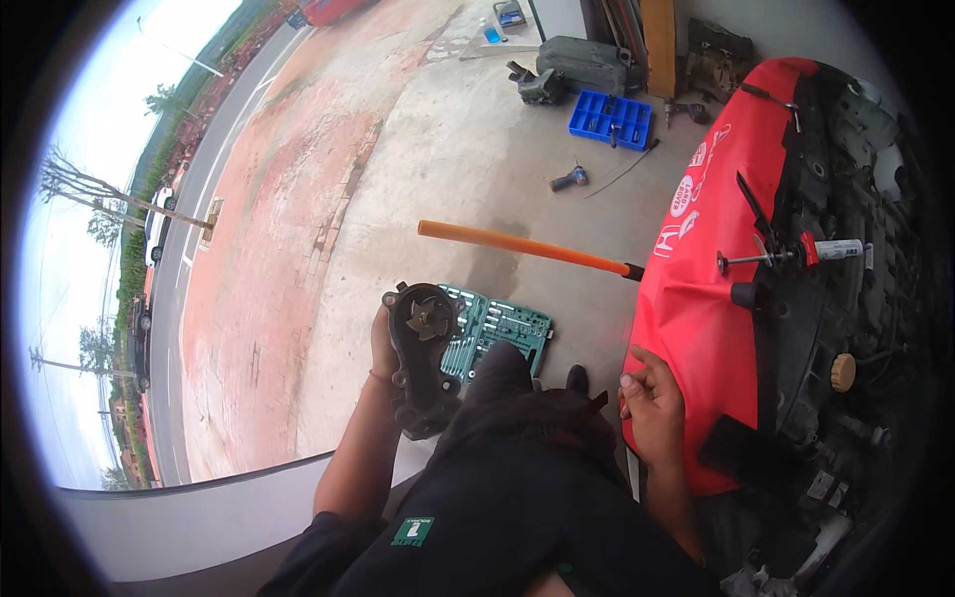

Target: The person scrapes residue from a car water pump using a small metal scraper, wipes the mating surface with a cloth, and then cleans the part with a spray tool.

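Note:
My left hand [382, 345] grips an automotive water pump housing [425, 377] from its left side. The pump's vaned impeller [431, 319] faces up at me, and bolt lugs line the dark casting. Most of the left fingers are hidden behind it. My right hand [658, 403] holds nothing; it is beside the red fender cover [694, 321], its fingers loosely bent and apart. Whether it touches the cover I cannot tell. Below the pump, on the concrete floor, lies an opened green socket set case [515, 328] with sockets and spanners, partly hidden by my leg.
An orange bar [522, 248] extends over the floor toward the car. A caulking gun [776, 257] and black phone-like object [739, 448] lie by the engine bay [843, 313]. Farther off are a cordless tool [569, 179], a blue compartment tray [612, 119] and a drill [686, 112].

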{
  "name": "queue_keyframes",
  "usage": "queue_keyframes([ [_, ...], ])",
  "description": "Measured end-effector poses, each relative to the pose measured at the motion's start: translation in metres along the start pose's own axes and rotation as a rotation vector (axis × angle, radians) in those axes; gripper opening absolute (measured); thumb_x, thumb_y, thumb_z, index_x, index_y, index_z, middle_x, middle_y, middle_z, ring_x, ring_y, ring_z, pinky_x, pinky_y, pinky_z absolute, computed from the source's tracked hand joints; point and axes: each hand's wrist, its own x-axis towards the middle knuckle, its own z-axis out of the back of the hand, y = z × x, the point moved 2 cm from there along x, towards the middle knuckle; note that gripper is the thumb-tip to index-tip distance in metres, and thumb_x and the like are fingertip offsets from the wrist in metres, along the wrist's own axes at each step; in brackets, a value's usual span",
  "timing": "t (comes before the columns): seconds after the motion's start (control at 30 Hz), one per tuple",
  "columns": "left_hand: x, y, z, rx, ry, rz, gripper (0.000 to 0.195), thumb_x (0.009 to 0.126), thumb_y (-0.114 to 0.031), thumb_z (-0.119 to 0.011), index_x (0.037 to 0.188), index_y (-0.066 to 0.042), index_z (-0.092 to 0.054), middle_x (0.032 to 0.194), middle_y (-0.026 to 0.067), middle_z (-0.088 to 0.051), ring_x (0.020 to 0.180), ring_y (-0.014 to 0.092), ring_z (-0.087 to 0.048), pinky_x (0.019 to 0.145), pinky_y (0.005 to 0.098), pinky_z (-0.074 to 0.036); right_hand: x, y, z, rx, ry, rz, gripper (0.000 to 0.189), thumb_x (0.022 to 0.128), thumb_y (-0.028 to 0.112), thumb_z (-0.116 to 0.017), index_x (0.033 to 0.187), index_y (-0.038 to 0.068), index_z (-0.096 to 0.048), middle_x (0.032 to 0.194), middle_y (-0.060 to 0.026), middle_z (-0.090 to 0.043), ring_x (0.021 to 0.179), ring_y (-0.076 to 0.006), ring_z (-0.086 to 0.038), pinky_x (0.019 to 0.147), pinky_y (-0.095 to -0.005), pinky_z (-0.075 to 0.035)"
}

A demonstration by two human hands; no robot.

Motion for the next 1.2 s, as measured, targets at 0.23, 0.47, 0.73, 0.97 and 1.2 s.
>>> queue_keyframes([
  [0.23, 0.034, -0.052, -0.044, -0.099, 0.123, -0.091, 0.039, 0.101, -0.04, -0.051, 0.105, -0.004, -0.064, 0.098, 0.01, -0.07, 0.09, 0.021, -0.069, 0.081, 0.0349, -0.058, 0.05, -0.009, -0.02, 0.161, -0.037, -0.019, 0.032, 0.103, 0.015, -0.056, 0.131, 0.001, -0.057, 0.1, -0.0067, -0.063, 0.077, -0.0115, -0.06, 0.065, -0.0243, -0.05],
  [0.47, 0.094, -0.106, -0.039, 0.803, -0.228, -0.792, 0.021, 0.097, -0.019, -0.06, 0.094, 0.001, -0.065, 0.082, 0.0054, -0.066, 0.072, 0.014, -0.064, 0.068, 0.0268, -0.05, 0.122, -0.018, -0.062, 0.149, 0.011, -0.078, 0.032, 0.104, 0.025, -0.055, 0.127, 0.002, -0.059, 0.104, -0.0107, -0.068, 0.083, -0.0171, -0.067, 0.069, -0.0284, -0.054],
  [0.73, 0.274, -0.201, -0.034, 1.172, -0.094, -1.012, 0.022, 0.094, -0.022, -0.063, 0.095, -0.001, -0.066, 0.078, 0.0136, -0.069, 0.067, 0.022, -0.068, 0.066, 0.0335, -0.053, 0.241, -0.034, -0.161, 0.047, -0.004, -0.128, 0.033, 0.103, 0.029, -0.058, 0.12, 0.001, -0.062, 0.1, -0.0093, -0.068, 0.083, -0.0166, -0.067, 0.07, -0.028, -0.055],
  [0.97, 0.597, -0.195, -0.01, 1.022, 0.31, -0.302, 0.036, 0.093, -0.028, -0.059, 0.097, 0.007, -0.068, 0.083, 0.0109, -0.07, 0.074, 0.018, -0.062, 0.071, 0.0318, -0.05, 0.448, -0.064, -0.32, -0.537, 0.036, -0.168, 0.039, 0.099, 0.033, -0.063, 0.123, 0.002, -0.062, 0.111, -0.0145, -0.069, 0.101, -0.0274, -0.069, 0.089, -0.037, -0.054],
  [1.2, 0.719, -0.119, 0.043, 0.314, 0.485, 0.721, 0.031, 0.094, -0.029, -0.052, 0.094, 0.0, -0.062, 0.086, 0.0106, -0.063, 0.077, 0.021, -0.06, 0.07, 0.0363, -0.05, 0.472, -0.052, -0.357, -0.648, -0.269, -0.53, 0.044, 0.098, 0.039, -0.063, 0.122, 0.002, -0.063, 0.115, -0.016, -0.068, 0.108, -0.0303, -0.067, 0.092, -0.0386, -0.052],
])
